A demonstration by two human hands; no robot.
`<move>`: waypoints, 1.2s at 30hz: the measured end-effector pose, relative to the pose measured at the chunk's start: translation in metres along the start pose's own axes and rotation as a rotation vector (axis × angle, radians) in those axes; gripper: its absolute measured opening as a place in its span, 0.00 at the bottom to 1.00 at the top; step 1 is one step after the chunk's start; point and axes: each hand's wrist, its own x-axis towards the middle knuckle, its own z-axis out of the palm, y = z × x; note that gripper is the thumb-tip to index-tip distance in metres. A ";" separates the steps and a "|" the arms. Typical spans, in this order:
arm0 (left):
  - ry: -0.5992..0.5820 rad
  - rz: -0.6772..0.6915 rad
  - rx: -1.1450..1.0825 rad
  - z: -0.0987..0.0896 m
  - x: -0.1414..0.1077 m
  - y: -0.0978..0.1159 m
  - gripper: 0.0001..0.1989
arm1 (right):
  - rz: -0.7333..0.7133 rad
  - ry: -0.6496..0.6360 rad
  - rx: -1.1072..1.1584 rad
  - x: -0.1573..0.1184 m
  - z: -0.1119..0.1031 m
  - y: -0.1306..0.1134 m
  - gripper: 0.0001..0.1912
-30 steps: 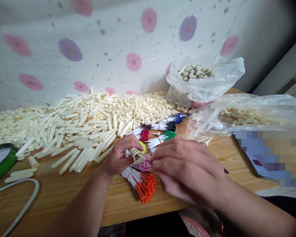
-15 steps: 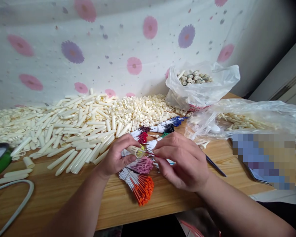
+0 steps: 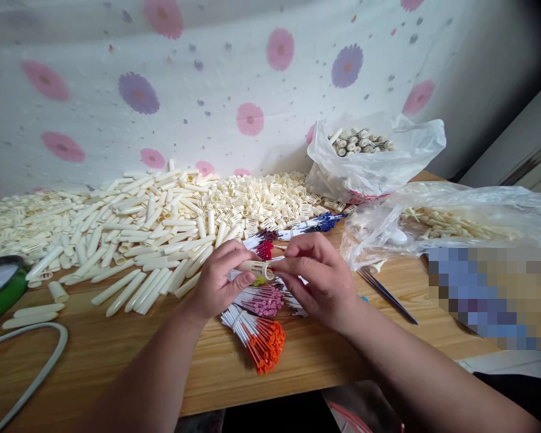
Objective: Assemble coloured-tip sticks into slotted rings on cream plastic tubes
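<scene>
My left hand (image 3: 220, 278) is closed around a cream slotted plastic tube (image 3: 258, 267), its open end facing right. Fingertips of my right hand (image 3: 321, 278) pinch a thin dark red stick (image 3: 271, 272) at that open end; most of it is hidden by the fingers and the tube. Below the hands lie a bundle of white sticks with orange heads (image 3: 267, 344) and a pink-headed bundle (image 3: 265, 300). Just behind them are red-headed sticks (image 3: 264, 250) and blue-headed sticks (image 3: 329, 222).
Long cream tubes (image 3: 135, 219) and short slotted ones (image 3: 261, 201) heap along the curtain. At right are a filled plastic bag (image 3: 374, 171), another bag of cream pieces (image 3: 383, 210), dark tweezers (image 3: 390, 297) and a pixelated flat item (image 3: 487, 300). Left: green tape roll (image 3: 4, 297), white cable (image 3: 58, 355).
My right hand has moved left, bringing the stick into the tube's mouth. The tube has turned more level, and the tweezers show more fully. The whole view has shifted slightly.
</scene>
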 end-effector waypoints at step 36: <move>0.329 -0.413 -0.295 0.012 0.000 -0.020 0.19 | 0.417 -0.243 0.130 -0.001 0.019 0.031 0.07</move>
